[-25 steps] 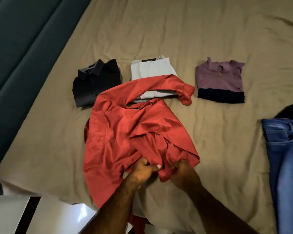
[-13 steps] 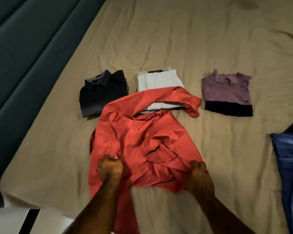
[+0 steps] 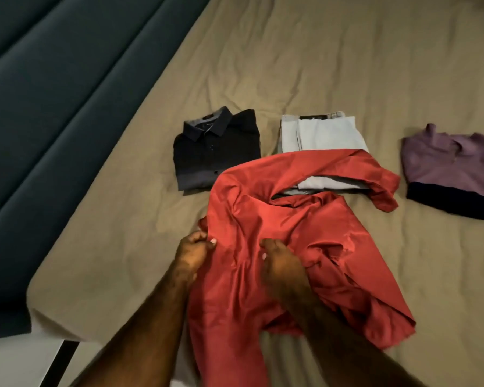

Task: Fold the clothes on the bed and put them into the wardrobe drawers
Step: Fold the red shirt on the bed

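Observation:
A crumpled red shirt [image 3: 285,224] lies spread on the tan bed sheet [image 3: 347,65], its lower part hanging over the near edge. My left hand [image 3: 194,251] pinches the shirt's left edge. My right hand [image 3: 281,261] grips a bunch of the red cloth near the middle. One red sleeve drapes over a folded white garment [image 3: 324,132]. A folded dark shirt [image 3: 215,146] lies to the left of it, a folded purple shirt [image 3: 453,163] to the right.
A dark teal padded headboard [image 3: 53,121] runs along the bed's left side. A pale floor and a dark strip [image 3: 59,358] show below the bed's near left corner.
My right hand has moved left from the shirt's right edge to its middle. My left hand has shifted to the left edge. The view has swung left, so the jeans are out of frame.

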{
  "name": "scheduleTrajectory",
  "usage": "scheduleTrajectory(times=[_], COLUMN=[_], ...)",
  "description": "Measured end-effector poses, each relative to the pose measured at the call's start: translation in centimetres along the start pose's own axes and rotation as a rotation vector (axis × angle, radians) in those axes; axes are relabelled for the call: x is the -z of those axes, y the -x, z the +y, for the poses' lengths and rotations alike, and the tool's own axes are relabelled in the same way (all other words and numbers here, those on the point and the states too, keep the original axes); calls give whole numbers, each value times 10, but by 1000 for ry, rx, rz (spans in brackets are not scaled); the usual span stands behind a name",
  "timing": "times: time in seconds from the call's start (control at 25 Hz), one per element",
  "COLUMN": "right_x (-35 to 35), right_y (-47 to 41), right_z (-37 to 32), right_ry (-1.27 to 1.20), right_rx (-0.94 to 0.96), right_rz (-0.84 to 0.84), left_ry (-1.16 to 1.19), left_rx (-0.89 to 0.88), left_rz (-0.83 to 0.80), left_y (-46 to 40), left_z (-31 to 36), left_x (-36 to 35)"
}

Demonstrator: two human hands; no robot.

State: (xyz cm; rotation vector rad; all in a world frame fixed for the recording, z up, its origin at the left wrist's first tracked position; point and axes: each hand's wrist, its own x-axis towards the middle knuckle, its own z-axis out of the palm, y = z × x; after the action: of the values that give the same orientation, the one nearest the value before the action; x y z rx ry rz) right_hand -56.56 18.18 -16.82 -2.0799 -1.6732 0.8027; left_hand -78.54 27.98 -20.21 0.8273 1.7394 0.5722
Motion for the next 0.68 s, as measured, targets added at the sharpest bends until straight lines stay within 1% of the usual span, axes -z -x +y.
scheduleTrajectory(times=[0.08,0.16,0.2,0.24,0.28,0.36,0.4,0.44,0.48,0.52,0.56,0.6,0.64,0.68], right_x=[28,81,110,151,174,243,261,290,306,340,360,385,398,426], right_y=[-18,-39,-48,-54,-62,-48,-43,-31,-23,-3,10,25,32,48], right_z=[-22,-49,-59,-74,-80,-101,-105,-113,-117,-120,-121,-122,-122,-122], right_ry=[-116,-146,-129,-71,-5,120,175,229,264,270,264,242,218,129], right_rx=[14,188,279,317,311,298,288,293,271,245,243,264,291,296], right_rz=[86,82,31,-52,-143,-250,-251,-201,-124,-7,71,120,125,106], left_ry=[-40,-126,-178,-233,-296,-450,-519,-556,-565,-561,-575,-612,-694,-752], left_rx=[-259,-484,-575,-667,-711,-853,-903,-977,-1041,-1086,-1083,-1037,-957,-887], left_rz=[-164,-346,-431,-510,-586,-636,-599,-523,-372,-175,34,180,266,290], left_y=[25,62,81,107,121,174,188,212,223,253,266,285,293,313], left_z=[24,67,91,129,153,219,240,265,279,300,311,323,330,342], left_x=[-6,-5,-4,-1,1,7,10,10,10,10,10,10,9,6])
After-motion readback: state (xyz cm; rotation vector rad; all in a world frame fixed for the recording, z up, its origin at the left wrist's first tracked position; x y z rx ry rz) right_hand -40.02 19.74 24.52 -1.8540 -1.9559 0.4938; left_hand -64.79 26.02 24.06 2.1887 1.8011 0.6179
